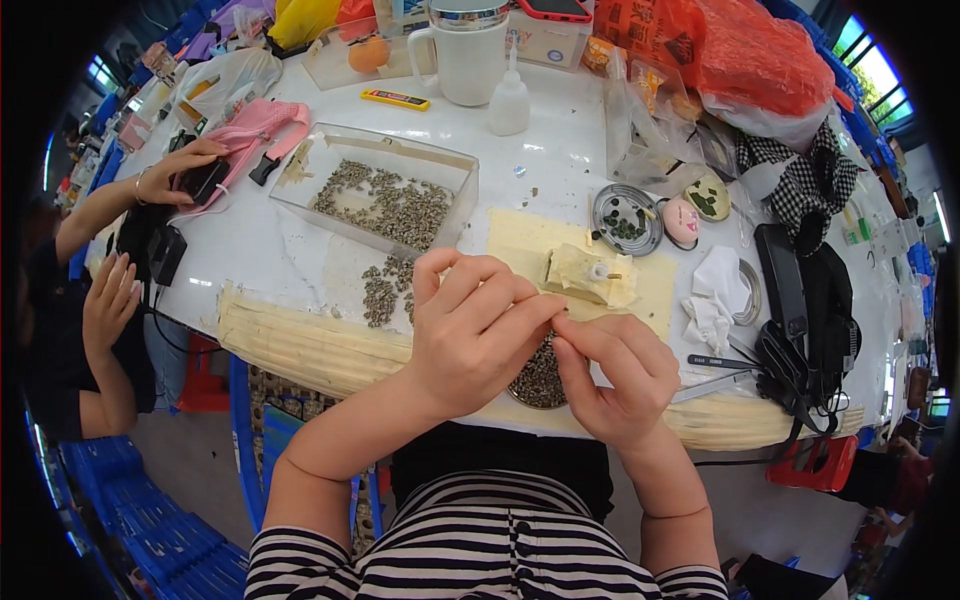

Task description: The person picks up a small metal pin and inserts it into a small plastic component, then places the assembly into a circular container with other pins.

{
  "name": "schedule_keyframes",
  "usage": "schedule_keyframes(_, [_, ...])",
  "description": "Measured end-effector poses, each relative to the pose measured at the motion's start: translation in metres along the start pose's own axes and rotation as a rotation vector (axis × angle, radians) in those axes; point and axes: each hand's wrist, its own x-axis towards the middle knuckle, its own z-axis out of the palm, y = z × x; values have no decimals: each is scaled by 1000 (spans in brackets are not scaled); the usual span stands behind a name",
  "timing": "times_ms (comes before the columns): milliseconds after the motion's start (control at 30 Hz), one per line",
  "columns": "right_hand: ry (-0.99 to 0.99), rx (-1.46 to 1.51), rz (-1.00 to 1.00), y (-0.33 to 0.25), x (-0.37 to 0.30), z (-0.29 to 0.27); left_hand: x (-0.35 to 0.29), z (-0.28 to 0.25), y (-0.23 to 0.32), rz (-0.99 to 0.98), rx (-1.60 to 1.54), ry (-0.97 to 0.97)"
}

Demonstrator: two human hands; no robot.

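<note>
Left hand (pixel 470 330), right hand (pixel 615 375) fingertips pressed together, maybe pinching something tiny, over round dish of small grey bits (pixel 540 382). Clear plastic box (pixel 455 165) beyond, near white table edge (pixel 240 255).

- The left hand (pixel 475 330) and right hand (pixel 615 375) meet fingertip to fingertip above a small round dish of grey pieces (pixel 540 380); whatever they pinch is too small to tell.
- A clear rectangular plastic tray of grey pieces (pixel 385 190) lies on the white table (pixel 560 160).
- A white lidded mug (pixel 465 55) stands at the far edge.
- Another person's hand (pixel 175 170) rests on a dark phone (pixel 203 180).
</note>
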Motion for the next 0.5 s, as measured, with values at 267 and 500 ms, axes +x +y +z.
schedule_keyframes(267, [19, -29, -29, 2, 2, 0, 1, -2, -2, -59, -89, 16])
schedule_keyframes(500, [48, -55, -19, 3, 1, 0, 0, 0, -2, -67, -70, 21])
